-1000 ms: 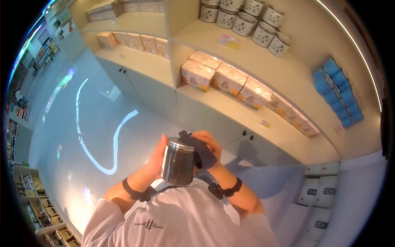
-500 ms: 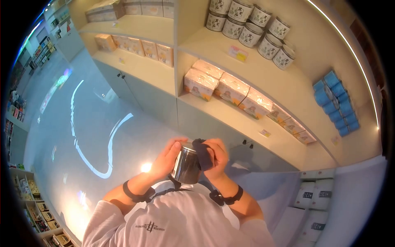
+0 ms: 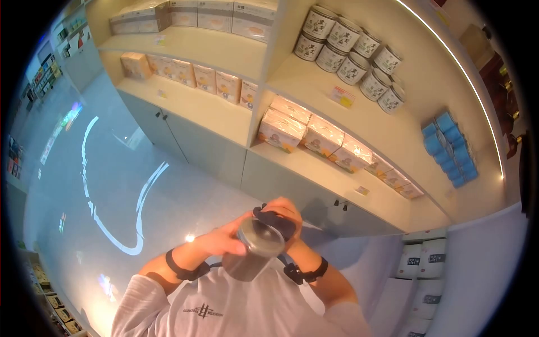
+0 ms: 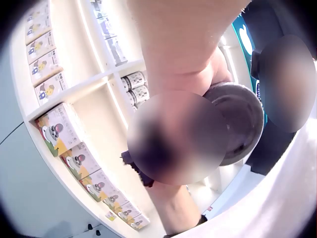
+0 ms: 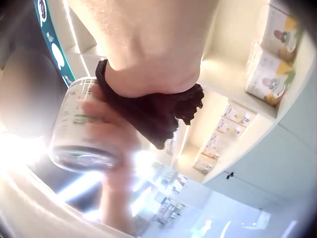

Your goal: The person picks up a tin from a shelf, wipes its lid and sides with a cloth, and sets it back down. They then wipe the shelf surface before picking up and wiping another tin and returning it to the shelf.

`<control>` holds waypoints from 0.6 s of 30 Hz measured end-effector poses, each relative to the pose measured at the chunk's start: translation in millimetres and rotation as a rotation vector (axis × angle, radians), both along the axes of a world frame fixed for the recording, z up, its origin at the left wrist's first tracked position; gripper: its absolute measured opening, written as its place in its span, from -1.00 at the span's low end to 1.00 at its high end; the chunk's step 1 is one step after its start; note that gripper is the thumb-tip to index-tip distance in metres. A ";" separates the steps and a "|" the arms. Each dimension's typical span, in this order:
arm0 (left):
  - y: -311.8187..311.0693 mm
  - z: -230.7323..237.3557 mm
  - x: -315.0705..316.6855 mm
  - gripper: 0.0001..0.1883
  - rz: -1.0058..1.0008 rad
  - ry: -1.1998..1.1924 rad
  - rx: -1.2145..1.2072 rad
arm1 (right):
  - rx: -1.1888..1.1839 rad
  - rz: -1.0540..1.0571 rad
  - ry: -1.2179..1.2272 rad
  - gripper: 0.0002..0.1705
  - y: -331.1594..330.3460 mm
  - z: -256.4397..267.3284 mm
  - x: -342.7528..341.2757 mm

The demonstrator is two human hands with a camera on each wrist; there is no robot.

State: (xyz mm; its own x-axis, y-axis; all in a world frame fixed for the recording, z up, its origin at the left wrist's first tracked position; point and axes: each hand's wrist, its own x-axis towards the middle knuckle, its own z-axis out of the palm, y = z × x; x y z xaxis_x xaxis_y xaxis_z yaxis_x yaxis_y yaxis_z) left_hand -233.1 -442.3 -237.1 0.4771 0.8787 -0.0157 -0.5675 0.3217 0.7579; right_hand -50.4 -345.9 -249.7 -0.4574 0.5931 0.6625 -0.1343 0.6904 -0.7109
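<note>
A clear jar with a silvery lid (image 3: 261, 238) is held close to the chest, tilted, its lid toward the head camera. My left hand (image 3: 227, 236) grips it from the left, thumb along its side. At its far right edge my right hand (image 3: 285, 214) holds a dark cloth (image 3: 276, 222) against the jar. In the right wrist view the dark cloth (image 5: 148, 114) drapes from the right hand, and the jar (image 5: 77, 126) shows a pale label with green marks. Part of the left wrist view is blurred; the jar's round end (image 4: 242, 121) shows there.
Shelves ahead carry stacked labelled cans (image 3: 352, 67), boxes with orange print (image 3: 281, 129) and a blue can group (image 3: 451, 149). Grey cabinet doors (image 3: 216, 160) stand below. White packages (image 3: 431, 258) are stacked at the right. Lower left, a display rack (image 3: 53, 297) holds small goods.
The jar has tipped so its lid faces the head camera more, and both hands have shifted around it with the cloth. The head view has moved, showing the shelves lower.
</note>
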 end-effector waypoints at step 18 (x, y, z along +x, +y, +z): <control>1.7 24.2 5.5 -0.05 0.489 0.876 0.416 | -0.074 0.047 -0.296 -0.73 8.9 59.0 8.0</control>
